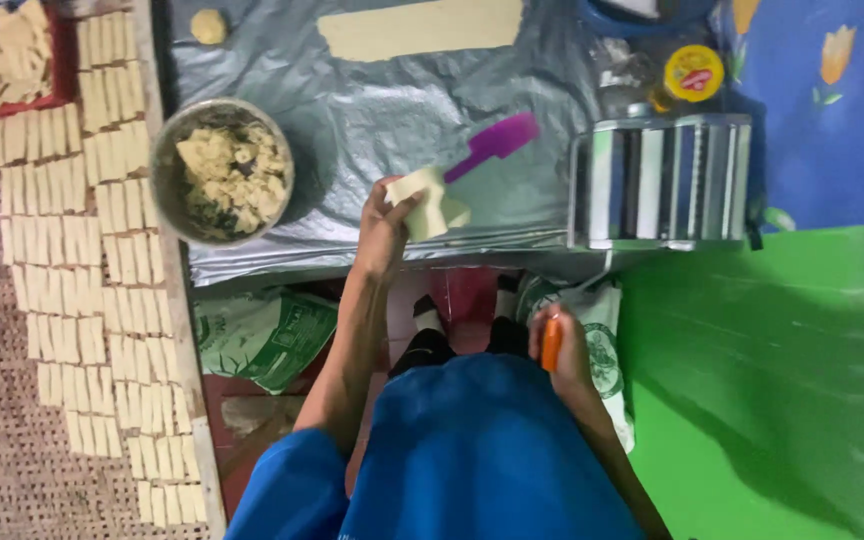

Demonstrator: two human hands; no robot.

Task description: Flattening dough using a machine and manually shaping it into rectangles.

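My left hand (384,225) is stretched forward over the grey plastic sheet (372,110) and grips a folded piece of pale dough (430,203). A purple spatula (492,145) lies just beyond the dough. To its right stands a metal pasta roller machine (662,180). My right hand (557,345) is low beside my blue-clad lap and is closed around the machine's orange crank handle (550,345).
A metal bowl of dough scraps (224,170) sits left of my hand. Several rows of cut dough strips (92,250) cover a board at the left. A long rolled dough sheet (422,27) and a dough ball (209,26) lie at the far edge. A green surface (772,380) is right.
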